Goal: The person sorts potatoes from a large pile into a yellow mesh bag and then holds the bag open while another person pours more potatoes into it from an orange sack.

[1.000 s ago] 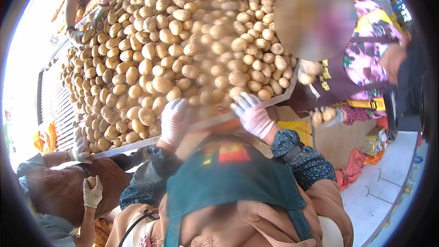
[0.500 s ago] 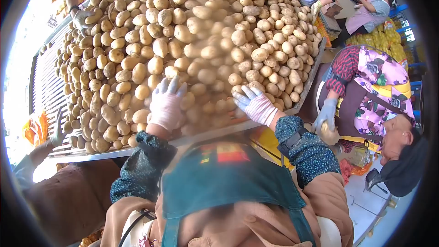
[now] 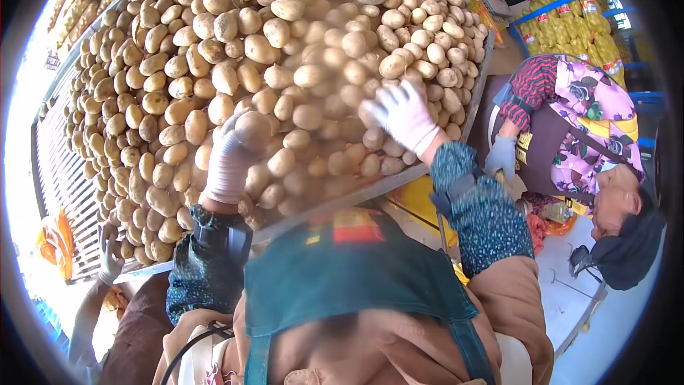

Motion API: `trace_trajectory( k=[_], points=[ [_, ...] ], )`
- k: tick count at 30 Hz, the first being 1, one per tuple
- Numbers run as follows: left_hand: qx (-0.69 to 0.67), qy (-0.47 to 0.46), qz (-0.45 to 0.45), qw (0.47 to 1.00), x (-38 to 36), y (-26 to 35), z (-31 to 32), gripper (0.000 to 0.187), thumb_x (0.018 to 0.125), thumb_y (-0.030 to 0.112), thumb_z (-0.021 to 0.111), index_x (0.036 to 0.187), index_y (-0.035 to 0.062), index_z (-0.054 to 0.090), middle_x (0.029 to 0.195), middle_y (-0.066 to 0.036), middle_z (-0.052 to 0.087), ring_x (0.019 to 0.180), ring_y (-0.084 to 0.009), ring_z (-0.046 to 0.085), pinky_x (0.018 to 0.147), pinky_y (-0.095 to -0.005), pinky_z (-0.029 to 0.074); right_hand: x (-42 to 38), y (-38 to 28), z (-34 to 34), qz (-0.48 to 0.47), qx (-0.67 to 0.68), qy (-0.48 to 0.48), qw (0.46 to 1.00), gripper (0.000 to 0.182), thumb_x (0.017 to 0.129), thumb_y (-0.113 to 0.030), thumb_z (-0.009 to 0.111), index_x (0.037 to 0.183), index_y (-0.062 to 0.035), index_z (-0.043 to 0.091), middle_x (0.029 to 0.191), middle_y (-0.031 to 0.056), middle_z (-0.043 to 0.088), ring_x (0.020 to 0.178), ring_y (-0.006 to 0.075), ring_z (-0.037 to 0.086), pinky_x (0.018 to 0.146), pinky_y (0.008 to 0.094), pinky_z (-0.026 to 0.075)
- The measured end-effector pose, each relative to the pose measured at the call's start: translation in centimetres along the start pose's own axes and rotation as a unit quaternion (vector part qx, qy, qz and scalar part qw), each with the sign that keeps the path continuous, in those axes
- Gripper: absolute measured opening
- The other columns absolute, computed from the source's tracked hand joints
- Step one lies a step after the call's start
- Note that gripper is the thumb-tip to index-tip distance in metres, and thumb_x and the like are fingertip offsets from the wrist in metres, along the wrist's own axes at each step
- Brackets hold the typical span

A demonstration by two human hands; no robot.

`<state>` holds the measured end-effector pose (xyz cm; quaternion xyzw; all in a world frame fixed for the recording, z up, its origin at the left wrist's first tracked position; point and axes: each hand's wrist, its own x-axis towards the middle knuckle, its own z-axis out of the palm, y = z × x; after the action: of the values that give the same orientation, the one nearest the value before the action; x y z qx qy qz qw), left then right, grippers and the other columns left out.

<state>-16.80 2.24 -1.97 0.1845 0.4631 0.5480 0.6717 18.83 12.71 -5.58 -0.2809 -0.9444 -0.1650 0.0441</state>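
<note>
A large heap of potatoes [image 3: 184, 110] covers the slatted table in front of me. My left hand [image 3: 229, 160], in a striped white glove, is closed on a potato [image 3: 254, 130] at the near side of the heap. To the right, my gloved right hand [image 3: 407, 118] is open, its outstretched fingers lying over potatoes. One potato [image 3: 369, 113] sits right at those fingertips. A blurry patch in the middle of the view softens the potatoes between my hands.
The metal table edge [image 3: 331, 203] runs close in front of my apron. A person in a flowered apron [image 3: 595, 117] works at the right; other people's hands show at the far side and left. Yellow net bags [image 3: 573, 28] are stacked at the back right, an orange bag [image 3: 55, 246] at the left.
My left hand has shifted left and down and now grips a potato. My right hand has moved up and slightly inward over the heap. The whole view has tilted a little.
</note>
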Motion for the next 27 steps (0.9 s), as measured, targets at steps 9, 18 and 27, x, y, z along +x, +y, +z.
trace_trajectory(
  k=[9,18,27],
  points=[
    [-0.106,-0.046,-0.194,0.974,-1.0,-2.5,2.4,0.044,0.092,0.037,0.066,0.115,-0.0009,0.062,0.101,-0.019,0.068,0.081,-0.0332,0.068,0.070,-0.0425,0.059,6.6,3.7,2.0,0.262,0.122,0.048,0.956,0.038,0.086,-0.025,0.067,0.121,-0.0099,0.065,0.106,0.0103,0.067,0.098,0.0323,0.060,0.091,0.0464,0.046],
    [-0.169,-0.071,-0.220,0.958,-1.3,-3.5,2.9,0.057,0.098,0.049,0.057,0.125,-0.0014,0.059,0.112,-0.016,0.067,0.089,-0.0301,0.068,0.067,-0.0405,0.060,2.8,-7.6,-1.0,0.244,0.281,-0.067,0.926,0.023,0.088,-0.020,0.063,0.107,-0.0066,0.065,0.093,0.0127,0.069,0.085,0.0339,0.068,0.072,0.0453,0.057],
    [-0.268,-0.117,-0.214,0.932,-0.1,-3.2,3.6,0.066,0.101,0.056,0.050,0.127,-0.0047,0.057,0.112,-0.017,0.069,0.099,-0.0338,0.069,0.077,-0.0407,0.061,3.8,-5.7,1.5,0.264,0.304,-0.349,0.846,0.060,0.088,-0.036,0.067,0.134,-0.0004,0.050,0.122,0.0242,0.064,0.110,0.0404,0.063,0.096,0.0480,0.051]
  ],
)
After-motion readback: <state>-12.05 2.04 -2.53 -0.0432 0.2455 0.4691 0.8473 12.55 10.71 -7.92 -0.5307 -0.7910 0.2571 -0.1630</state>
